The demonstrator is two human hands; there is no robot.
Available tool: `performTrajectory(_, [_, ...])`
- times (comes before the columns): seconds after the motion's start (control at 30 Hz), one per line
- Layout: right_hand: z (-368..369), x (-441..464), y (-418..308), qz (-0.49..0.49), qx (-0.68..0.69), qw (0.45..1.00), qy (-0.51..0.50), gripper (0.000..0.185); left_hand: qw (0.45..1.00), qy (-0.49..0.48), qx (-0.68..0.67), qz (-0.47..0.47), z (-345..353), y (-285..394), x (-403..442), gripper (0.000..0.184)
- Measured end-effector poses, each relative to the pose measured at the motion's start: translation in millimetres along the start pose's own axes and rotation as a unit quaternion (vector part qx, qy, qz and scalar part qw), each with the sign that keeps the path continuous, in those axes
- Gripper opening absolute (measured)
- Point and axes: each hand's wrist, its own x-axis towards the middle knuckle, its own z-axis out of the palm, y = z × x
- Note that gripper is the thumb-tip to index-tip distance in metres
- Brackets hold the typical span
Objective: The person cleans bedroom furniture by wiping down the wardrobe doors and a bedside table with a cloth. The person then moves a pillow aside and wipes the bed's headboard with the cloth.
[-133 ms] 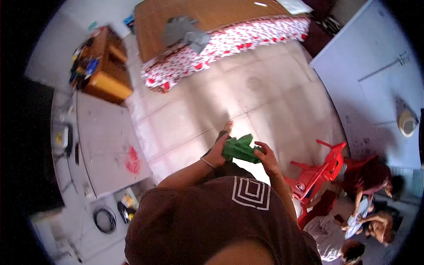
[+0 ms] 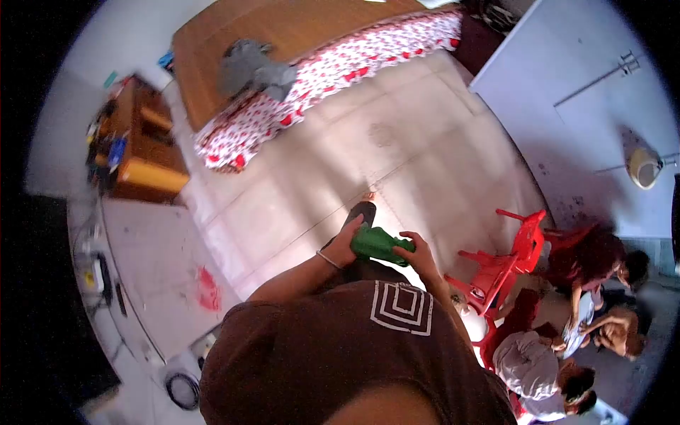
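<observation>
The person's left hand (image 2: 343, 243) and right hand (image 2: 421, 255) grip the green cloth (image 2: 379, 244) — its raised peak now flattened, seemingly making a compacter bundle.

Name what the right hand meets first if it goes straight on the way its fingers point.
The green cloth, which the right hand is touching. Beyond it, roughly in line, the left hand seems next; depth is unclear from this one view.
</observation>
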Motion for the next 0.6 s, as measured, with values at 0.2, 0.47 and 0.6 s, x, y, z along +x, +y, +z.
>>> performTrajectory(0.2, [-68.6, 105.5, -55.5, 0.064, -0.065, 0.989, 0.114, 0.037, 0.851, 0.147, 0.47, 0.183, 47.5, 102.7, 145.0, 0.033])
performTrajectory(0.47, [-191.6, 239.7, -101.2, 0.053, 0.192, 0.952, 0.232, 0.027, 0.644, -0.007, 0.707, 0.291, 193.5, 251.9, 257.3, 0.023])
performTrajectory(0.6, [-243.5, 278.3, -95.9, 0.005, 0.027, 0.959, 0.282, 0.028, 0.632, -0.064, 0.731, 0.249, 272.4, 274.9, 319.1, 0.016])
